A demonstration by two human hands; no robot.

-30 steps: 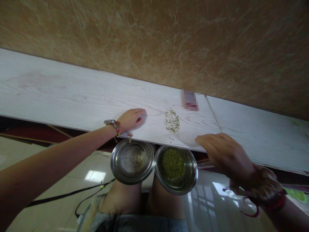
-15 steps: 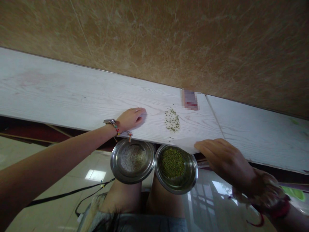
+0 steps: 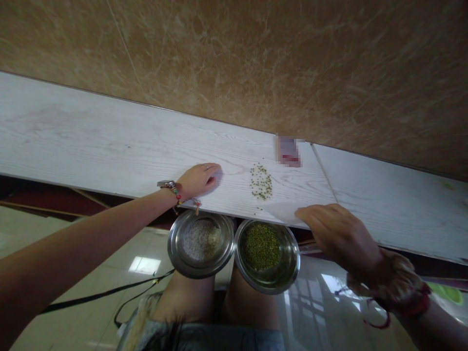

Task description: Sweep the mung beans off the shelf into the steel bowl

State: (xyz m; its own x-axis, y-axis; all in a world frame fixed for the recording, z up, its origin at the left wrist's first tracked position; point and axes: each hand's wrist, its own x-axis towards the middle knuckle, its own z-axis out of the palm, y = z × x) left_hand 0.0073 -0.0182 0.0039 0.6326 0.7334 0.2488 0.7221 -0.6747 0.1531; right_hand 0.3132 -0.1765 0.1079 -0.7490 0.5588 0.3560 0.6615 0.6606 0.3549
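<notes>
The white wood-grain desk spans the view. Below its edge, the steel bowl of green beans sits on the lap, with the steel bowl of white grains at its 9 o'clock. The right hand, fingers closed, pinches a translucent sheet over the desk. The left hand rests there half open, loosely curled, nothing visible in it, at 9 o'clock of the scattered green beans; the sheet is at their 5 o'clock.
</notes>
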